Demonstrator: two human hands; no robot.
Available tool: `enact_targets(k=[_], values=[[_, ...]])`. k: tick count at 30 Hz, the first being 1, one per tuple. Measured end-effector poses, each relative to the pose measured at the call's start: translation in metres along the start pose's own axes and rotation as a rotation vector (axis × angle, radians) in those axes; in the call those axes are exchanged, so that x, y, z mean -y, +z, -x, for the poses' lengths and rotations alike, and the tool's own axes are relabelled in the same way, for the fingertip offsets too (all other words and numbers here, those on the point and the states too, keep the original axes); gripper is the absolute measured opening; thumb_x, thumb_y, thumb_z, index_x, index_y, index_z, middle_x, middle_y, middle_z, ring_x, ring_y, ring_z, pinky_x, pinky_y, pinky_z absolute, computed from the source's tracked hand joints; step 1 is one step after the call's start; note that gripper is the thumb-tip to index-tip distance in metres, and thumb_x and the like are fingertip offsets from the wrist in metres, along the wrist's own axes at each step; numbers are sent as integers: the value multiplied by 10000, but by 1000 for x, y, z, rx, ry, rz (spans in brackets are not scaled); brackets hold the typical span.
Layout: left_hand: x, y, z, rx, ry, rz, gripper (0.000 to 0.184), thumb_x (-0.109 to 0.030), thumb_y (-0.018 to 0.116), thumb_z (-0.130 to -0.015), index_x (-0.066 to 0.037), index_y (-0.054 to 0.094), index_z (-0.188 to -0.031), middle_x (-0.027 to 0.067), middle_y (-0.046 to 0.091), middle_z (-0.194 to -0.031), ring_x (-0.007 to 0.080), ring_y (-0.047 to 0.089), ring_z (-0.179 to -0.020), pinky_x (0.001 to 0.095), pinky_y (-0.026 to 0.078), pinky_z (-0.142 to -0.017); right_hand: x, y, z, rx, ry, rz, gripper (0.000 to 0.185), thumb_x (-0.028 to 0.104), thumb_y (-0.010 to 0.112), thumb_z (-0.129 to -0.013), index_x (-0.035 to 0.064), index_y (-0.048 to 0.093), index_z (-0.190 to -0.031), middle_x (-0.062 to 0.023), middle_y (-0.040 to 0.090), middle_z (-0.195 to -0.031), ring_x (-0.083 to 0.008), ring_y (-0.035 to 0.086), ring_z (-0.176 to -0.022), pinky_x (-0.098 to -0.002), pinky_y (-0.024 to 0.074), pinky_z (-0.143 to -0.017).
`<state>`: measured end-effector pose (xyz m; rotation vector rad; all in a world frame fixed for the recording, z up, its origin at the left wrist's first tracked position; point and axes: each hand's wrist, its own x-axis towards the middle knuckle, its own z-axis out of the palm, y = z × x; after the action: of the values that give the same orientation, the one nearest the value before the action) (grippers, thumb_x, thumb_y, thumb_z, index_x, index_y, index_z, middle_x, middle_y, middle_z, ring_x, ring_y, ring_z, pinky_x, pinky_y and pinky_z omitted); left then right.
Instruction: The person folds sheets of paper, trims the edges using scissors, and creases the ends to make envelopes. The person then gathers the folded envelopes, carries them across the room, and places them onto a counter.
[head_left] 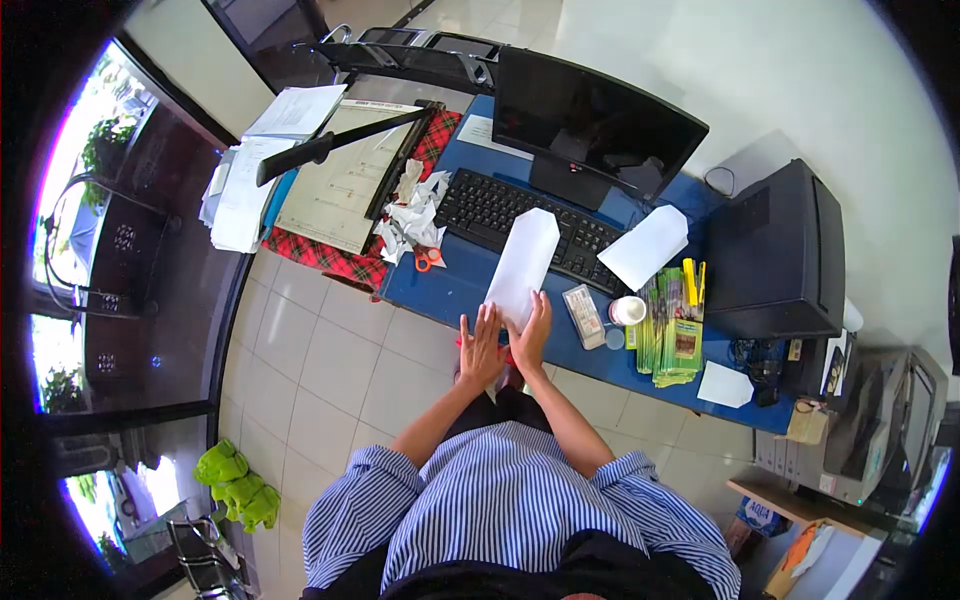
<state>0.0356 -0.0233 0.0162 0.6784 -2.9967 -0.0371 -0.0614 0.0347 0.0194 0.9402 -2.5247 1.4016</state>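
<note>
A long white paper piece (525, 260) with clipped corners at its far end lies over the desk's front edge and part of the keyboard. My left hand (483, 345) rests at its near left corner, fingers straight and flat. At the near right corner, my right hand (530, 330) pinches the paper between thumb and fingers. More white cut paper (645, 248) lies on the keyboard's right end. Right of my hands are a small pale box (584, 316) and a white round container (628, 311), beside green printed packets (665, 335).
A monitor (600, 120) stands behind the keyboard (480, 205), with a black computer case (780, 250) at right. Left are orange-handled scissors (427, 259), crumpled paper scraps (415, 212) and a paper cutter (345, 180) with its arm raised. A small white paper (725, 385) lies near the right front edge.
</note>
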Motion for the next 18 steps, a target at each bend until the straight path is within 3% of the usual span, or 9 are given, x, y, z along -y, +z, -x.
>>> enact_targets(k=[6, 11, 16, 18], values=[[31, -9, 4, 19, 33, 101, 803, -481, 490, -826, -39, 213, -1437, 98, 151, -1521, 235, 73, -1415, 526, 21, -1116, -5, -6, 3, 106, 31, 28, 693, 120, 648, -788, 31, 305, -1384, -231, 291, -1401, -405, 337, -1268, -434, 299, -1040], [53, -3, -1, -16, 135, 78, 822, -503, 490, -812, -20, 235, -1426, 127, 165, -1514, 258, 100, -1412, 551, -7, -1104, -14, -17, 4, 109, -12, 52, 722, 122, 663, -774, 35, 296, -1390, -228, 325, -1374, -388, 371, -1242, -432, 310, -1029], [58, -13, -2, 131, 192, 137, 824, -506, 487, -821, -15, 224, -1428, 141, 140, -1517, 273, 78, -1414, 564, 11, -1098, -17, -19, 3, 57, 13, -105, 730, 95, 657, -773, 38, 286, -1399, -221, 386, -1333, -359, 420, -1200, -417, 334, -1009], [61, -9, -4, 141, 206, 139, 829, -500, 494, -821, -9, 214, -1429, 146, 129, -1518, 283, 66, -1414, 572, 24, -1093, -15, -16, -1, -3, 109, -148, 735, 95, 651, -780, 53, 271, -1407, -202, 457, -1258, -320, 475, -1111, -383, 376, -944]])
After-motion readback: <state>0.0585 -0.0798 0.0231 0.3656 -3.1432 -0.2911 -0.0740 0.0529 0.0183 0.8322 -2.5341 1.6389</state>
